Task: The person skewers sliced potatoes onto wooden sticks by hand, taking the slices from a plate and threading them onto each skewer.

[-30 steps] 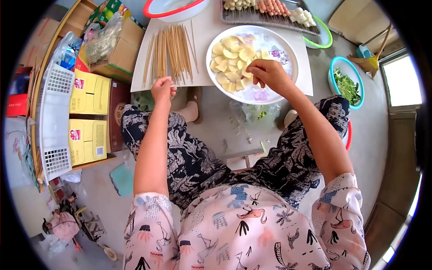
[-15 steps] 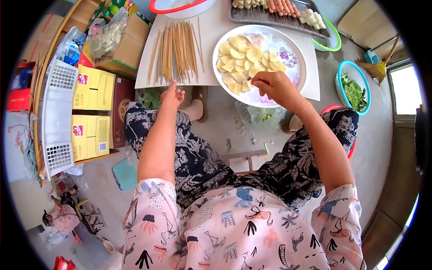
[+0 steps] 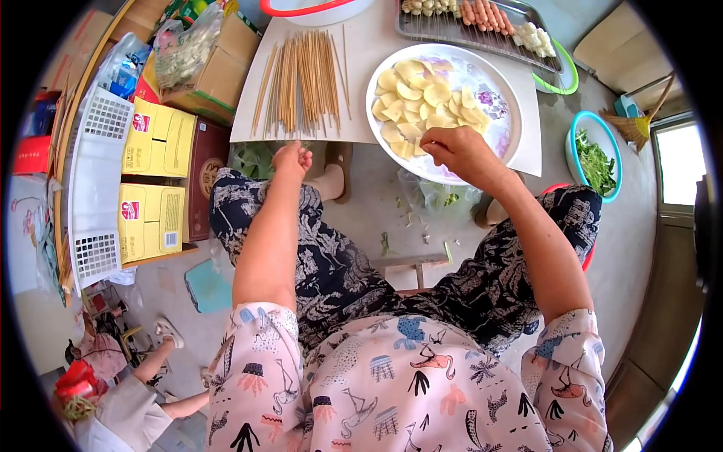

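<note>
Potato slices (image 3: pixel 411 93) lie upper centre beside the right hand (image 3: pixel 461 152); left hand (image 3: pixel 292 159) below skewers (image 3: pixel 303 83); both curled, apart, grip unclear.

At upper centre, a narrow lane is left between skewers (image 3: pixel 294 83) and plate (image 3: pixel 503 139), apparently hemmed in at the cropped top by basin (image 3: pixel 331 17) and tray (image 3: pixel 429 33).

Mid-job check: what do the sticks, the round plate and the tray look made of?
Sticks: probably bamboo or wood, seemingly uncoated; tan, thin and straight.
Round plate: smooth, white and slightly glossy, with a floral pattern; perhaps enamel, melamine or ceramic, the look leaves it open.
Tray: likely metal, given its grey colour and dull sheen.
</note>
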Demonstrator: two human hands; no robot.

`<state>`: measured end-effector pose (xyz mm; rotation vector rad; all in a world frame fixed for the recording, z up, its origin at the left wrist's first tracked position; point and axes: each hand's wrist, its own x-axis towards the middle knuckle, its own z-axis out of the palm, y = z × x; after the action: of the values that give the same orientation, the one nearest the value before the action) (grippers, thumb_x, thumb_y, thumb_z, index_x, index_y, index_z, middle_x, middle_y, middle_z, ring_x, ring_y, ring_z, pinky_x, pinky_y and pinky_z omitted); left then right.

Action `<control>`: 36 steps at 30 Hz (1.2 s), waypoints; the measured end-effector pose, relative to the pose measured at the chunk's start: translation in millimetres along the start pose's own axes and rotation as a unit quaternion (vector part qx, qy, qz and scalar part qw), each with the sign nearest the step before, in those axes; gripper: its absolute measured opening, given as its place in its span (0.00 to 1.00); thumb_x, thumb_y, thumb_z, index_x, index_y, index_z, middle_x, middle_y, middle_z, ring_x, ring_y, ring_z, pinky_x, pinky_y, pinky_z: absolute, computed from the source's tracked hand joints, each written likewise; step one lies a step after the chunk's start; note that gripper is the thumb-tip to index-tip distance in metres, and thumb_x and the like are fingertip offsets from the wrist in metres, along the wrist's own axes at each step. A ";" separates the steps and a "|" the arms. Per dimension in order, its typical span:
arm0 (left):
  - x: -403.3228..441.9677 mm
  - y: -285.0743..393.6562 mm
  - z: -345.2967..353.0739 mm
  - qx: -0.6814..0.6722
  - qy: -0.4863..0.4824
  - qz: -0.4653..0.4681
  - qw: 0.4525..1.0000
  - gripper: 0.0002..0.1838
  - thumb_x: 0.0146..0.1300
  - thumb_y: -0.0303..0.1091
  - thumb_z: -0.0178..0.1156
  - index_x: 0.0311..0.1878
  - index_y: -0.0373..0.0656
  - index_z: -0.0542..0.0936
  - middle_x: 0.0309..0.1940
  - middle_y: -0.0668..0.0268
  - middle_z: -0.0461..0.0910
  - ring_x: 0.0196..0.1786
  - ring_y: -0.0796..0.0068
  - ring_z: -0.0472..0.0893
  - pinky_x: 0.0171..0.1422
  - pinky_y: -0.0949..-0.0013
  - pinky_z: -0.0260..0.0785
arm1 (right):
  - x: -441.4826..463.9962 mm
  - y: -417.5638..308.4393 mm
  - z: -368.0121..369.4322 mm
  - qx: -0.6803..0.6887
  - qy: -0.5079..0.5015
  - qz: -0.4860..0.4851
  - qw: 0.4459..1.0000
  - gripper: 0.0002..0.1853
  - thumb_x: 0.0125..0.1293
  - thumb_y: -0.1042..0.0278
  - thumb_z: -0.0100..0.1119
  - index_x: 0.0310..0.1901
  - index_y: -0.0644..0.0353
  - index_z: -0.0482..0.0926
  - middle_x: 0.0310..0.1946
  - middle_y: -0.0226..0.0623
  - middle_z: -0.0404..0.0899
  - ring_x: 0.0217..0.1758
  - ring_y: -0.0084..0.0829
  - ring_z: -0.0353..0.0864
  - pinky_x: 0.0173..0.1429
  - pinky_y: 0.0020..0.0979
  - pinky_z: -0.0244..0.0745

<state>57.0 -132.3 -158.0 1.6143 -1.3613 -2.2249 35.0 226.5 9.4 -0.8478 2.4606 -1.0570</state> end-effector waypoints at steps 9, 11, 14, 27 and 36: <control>-142.2 -7.6 38.8 -0.002 -0.297 0.002 0.955 0.07 0.61 0.33 0.58 0.33 0.42 0.72 0.28 0.67 0.75 0.31 0.73 0.76 0.32 0.71 0.69 | 3.8 5.2 0.2 0.116 -0.017 0.039 0.992 0.10 0.66 0.69 0.49 0.38 0.65 0.78 0.21 0.32 0.77 0.19 0.19 0.72 0.26 0.21 0.68; -182.3 -18.4 43.3 0.052 -0.346 0.031 0.936 0.05 0.63 0.33 0.55 0.33 0.44 0.72 0.28 0.69 0.75 0.30 0.75 0.76 0.30 0.73 0.68 | 8.3 9.4 2.6 0.231 -0.002 0.072 0.970 0.11 0.66 0.69 0.49 0.42 0.66 0.76 0.24 0.32 0.78 0.19 0.19 0.72 0.26 0.20 0.68; -221.7 -39.3 45.4 0.117 -0.417 0.029 0.901 0.04 0.63 0.32 0.54 0.34 0.45 0.72 0.29 0.68 0.77 0.30 0.78 0.77 0.30 0.74 0.69 | 9.1 9.2 -1.0 0.345 0.026 0.104 0.933 0.16 0.67 0.64 0.49 0.49 0.68 0.73 0.32 0.35 0.80 0.21 0.18 0.72 0.26 0.20 0.67; -242.2 -42.6 76.1 0.411 -0.504 0.139 0.747 0.06 0.61 0.33 0.58 0.37 0.41 0.76 0.31 0.71 0.77 0.31 0.82 0.78 0.31 0.78 0.70 | -4.9 24.7 -38.3 0.518 0.202 0.060 0.829 0.12 0.69 0.67 0.45 0.44 0.64 0.76 0.24 0.35 0.79 0.16 0.17 0.64 0.22 0.19 0.60; -123.6 13.8 159.9 0.449 -0.278 0.425 0.735 0.08 0.58 0.29 0.55 0.39 0.40 0.79 0.26 0.66 0.78 0.28 0.76 0.78 0.34 0.72 0.71 | -24.3 24.9 -76.8 0.508 0.272 0.054 0.816 0.14 0.70 0.66 0.42 0.49 0.64 0.74 0.19 0.28 0.72 0.16 0.15 0.60 0.22 0.17 0.55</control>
<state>-21.0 20.2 -49.9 0.0416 -2.8239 -1.4818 5.0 297.2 44.0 -0.0328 1.7365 -2.4446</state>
